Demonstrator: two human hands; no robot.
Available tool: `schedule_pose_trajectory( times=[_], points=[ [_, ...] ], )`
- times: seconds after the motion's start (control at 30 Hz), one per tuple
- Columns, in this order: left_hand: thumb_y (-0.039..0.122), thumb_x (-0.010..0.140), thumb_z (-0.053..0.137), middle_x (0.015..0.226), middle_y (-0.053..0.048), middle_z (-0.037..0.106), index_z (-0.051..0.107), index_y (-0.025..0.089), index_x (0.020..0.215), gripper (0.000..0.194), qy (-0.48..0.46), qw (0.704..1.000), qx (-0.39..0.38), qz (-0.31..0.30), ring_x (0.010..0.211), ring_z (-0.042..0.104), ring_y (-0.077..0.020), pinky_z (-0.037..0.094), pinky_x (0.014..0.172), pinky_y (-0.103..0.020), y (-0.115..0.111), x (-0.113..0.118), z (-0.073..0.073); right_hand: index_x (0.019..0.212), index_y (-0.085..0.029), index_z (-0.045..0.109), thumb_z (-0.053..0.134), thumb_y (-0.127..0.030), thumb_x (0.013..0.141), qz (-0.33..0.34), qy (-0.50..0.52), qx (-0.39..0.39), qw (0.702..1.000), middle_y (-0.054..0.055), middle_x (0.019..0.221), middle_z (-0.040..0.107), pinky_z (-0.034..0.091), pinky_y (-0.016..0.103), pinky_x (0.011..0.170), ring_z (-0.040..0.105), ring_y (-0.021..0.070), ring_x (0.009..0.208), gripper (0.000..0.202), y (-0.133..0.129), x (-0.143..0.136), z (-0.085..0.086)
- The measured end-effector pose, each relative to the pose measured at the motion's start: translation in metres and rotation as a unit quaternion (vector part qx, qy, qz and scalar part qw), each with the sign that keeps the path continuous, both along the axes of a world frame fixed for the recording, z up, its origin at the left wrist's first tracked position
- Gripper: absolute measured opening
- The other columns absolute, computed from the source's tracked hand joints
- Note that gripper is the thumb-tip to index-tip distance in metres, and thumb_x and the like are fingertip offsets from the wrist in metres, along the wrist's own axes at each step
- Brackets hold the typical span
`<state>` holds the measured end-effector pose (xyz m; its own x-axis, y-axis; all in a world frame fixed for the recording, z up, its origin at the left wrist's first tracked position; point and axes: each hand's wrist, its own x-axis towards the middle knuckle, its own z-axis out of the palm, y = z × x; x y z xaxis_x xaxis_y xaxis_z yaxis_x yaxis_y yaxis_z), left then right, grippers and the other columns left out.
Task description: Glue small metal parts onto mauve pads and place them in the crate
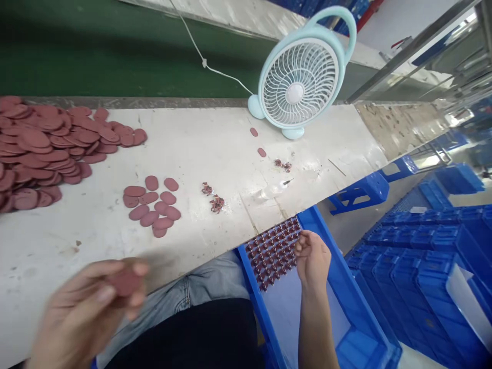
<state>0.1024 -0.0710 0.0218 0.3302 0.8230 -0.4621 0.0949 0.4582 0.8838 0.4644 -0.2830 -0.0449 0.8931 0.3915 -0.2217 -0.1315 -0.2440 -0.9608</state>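
Resting in left hand [86, 307] fingertips — reddish disc [123, 282].

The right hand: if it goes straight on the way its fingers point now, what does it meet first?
Most likely the rows of small dark red parts in the blue bin; the right hand looks already at their edge, though depth is unclear.

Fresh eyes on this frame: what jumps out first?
The big heap of reddish oval discs at the table's far left, and the pale blue desk fan at its back edge. Nearer, the left hand holds one disc, while the right hand rests at rows of small dark parts in a blue bin.
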Motion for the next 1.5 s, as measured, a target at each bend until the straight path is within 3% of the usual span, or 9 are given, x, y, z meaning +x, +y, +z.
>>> schedule_pose_trajectory(
  times=[0.13,0.3,0.4,0.47,0.57,0.63,0.8,1.07,1.5],
  points=[
    [0.035,0.083,0.074,0.103,-0.004,0.080,0.076,0.033,0.091,0.008,-0.213,0.968,-0.132,-0.009,0.063,0.069,-0.0179,0.046,0.042,-0.022,-0.026,0.036,-0.003,0.113,-0.020,0.067,0.035,-0.071,0.094,0.138,0.168,0.173,0.961,-0.003,0.073,0.052,0.026,0.015,0.028,0.040,0.0072,0.047,0.063,0.083,-0.035,0.031],
    [0.029,0.089,0.070,0.113,-0.009,0.078,0.073,0.026,0.095,0.007,-0.334,0.925,-0.180,-0.025,0.088,0.077,-0.0219,0.048,0.047,-0.013,-0.041,0.045,-0.006,0.120,-0.015,0.061,0.054,-0.045,0.097,0.239,0.449,0.442,0.739,-0.004,0.081,0.060,0.045,0.007,0.040,0.053,0.0037,0.056,0.038,0.154,-0.021,0.041],
    [0.023,0.088,0.072,0.114,-0.007,0.078,0.074,0.026,0.098,0.011,-0.374,0.906,-0.199,-0.008,0.097,0.077,-0.0228,0.050,0.051,-0.011,-0.042,0.041,-0.008,0.107,-0.014,0.063,0.060,-0.032,0.095,0.257,0.495,0.459,0.692,-0.006,0.073,0.058,0.049,0.007,0.044,0.054,0.0033,0.053,0.021,0.160,-0.023,0.051],
    [0.019,0.086,0.074,0.116,-0.006,0.077,0.074,0.026,0.104,0.019,-0.375,0.902,-0.215,0.007,0.104,0.075,-0.0226,0.052,0.055,-0.011,-0.041,0.040,-0.008,0.106,-0.016,0.064,0.059,-0.037,0.095,0.239,0.482,0.436,0.722,-0.006,0.068,0.057,0.048,0.009,0.040,0.051,0.0038,0.047,0.025,0.151,-0.041,0.065],
    [0.015,0.084,0.075,0.122,-0.008,0.075,0.076,0.022,0.105,0.023,-0.366,0.900,-0.235,0.019,0.112,0.072,-0.0224,0.055,0.063,-0.011,-0.043,0.044,-0.008,0.099,-0.023,0.068,0.053,-0.055,0.093,0.194,0.322,0.312,0.872,-0.006,0.058,0.051,0.038,0.015,0.028,0.041,0.0061,0.035,0.036,0.133,-0.084,0.088],
    [0.014,0.083,0.075,0.124,-0.010,0.074,0.076,0.021,0.104,0.022,-0.370,0.897,-0.242,0.022,0.114,0.071,-0.0222,0.055,0.066,-0.012,-0.045,0.049,-0.008,0.095,-0.027,0.069,0.055,-0.064,0.089,0.222,0.214,0.249,0.918,-0.005,0.057,0.050,0.035,0.019,0.025,0.043,0.0091,0.033,0.040,0.122,-0.114,0.097],
    [0.017,0.082,0.078,0.116,-0.011,0.077,0.076,0.020,0.103,0.022,-0.392,0.888,-0.238,0.028,0.104,0.074,-0.0213,0.056,0.069,-0.016,-0.050,0.059,-0.007,0.109,-0.032,0.066,0.055,-0.051,0.095,0.291,0.097,0.229,0.924,0.000,0.066,0.060,0.051,0.030,0.036,0.059,0.0182,0.045,0.027,0.108,-0.155,0.091],
    [0.018,0.082,0.078,0.116,-0.011,0.077,0.076,0.020,0.104,0.022,-0.396,0.890,-0.220,0.053,0.100,0.075,-0.0190,0.056,0.073,-0.018,-0.052,0.054,-0.003,0.104,-0.031,0.066,0.059,-0.044,0.093,0.211,0.001,0.216,0.953,0.002,0.073,0.064,0.049,0.035,0.042,0.062,0.0214,0.049,0.018,0.115,-0.176,0.093],
    [0.018,0.083,0.078,0.117,-0.011,0.077,0.077,0.021,0.105,0.022,-0.416,0.883,-0.214,0.041,0.088,0.075,-0.0160,0.056,0.073,-0.019,-0.056,0.051,-0.009,0.106,-0.027,0.065,0.061,-0.043,0.091,0.206,-0.086,0.172,0.960,0.004,0.075,0.068,0.056,0.045,0.055,0.065,0.0260,0.055,0.022,0.110,-0.185,0.086]
  ],
)
